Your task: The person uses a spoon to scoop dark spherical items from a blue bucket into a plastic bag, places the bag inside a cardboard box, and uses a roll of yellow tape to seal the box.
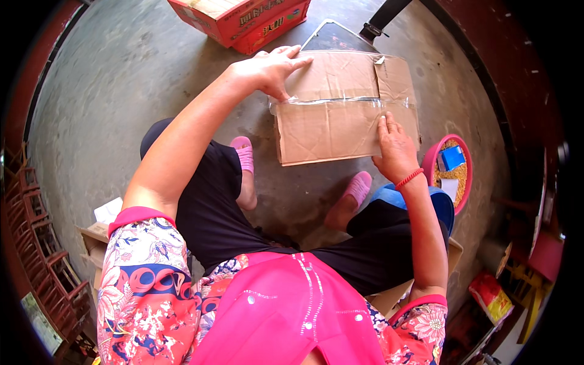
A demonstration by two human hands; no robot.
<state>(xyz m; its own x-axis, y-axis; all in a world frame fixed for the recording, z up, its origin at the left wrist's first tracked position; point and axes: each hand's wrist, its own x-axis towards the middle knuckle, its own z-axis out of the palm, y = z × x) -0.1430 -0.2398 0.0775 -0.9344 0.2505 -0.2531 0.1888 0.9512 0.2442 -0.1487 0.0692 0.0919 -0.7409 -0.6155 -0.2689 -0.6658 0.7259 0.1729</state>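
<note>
A brown cardboard box (328, 132) lies before me, with clear tape along the seam between its flaps. My left hand (276, 70) is at its far left part, fingers spread, the thumb by the tape's left end and the fingertips on the upper flap. My right hand (396, 146) rests on the near right part, fingers pointing away from me, a red coiled band at the wrist. Under the far side of the box shows a dark board with a pale rim (335, 37).
A red printed carton (269, 23) stands at the far side, beside a dark post (388, 18). To the right are a pink basin (467, 182) of yellow grains with a blue box (451, 158), and a blue tub (441, 205). Wooden chairs (50, 255) line the left.
</note>
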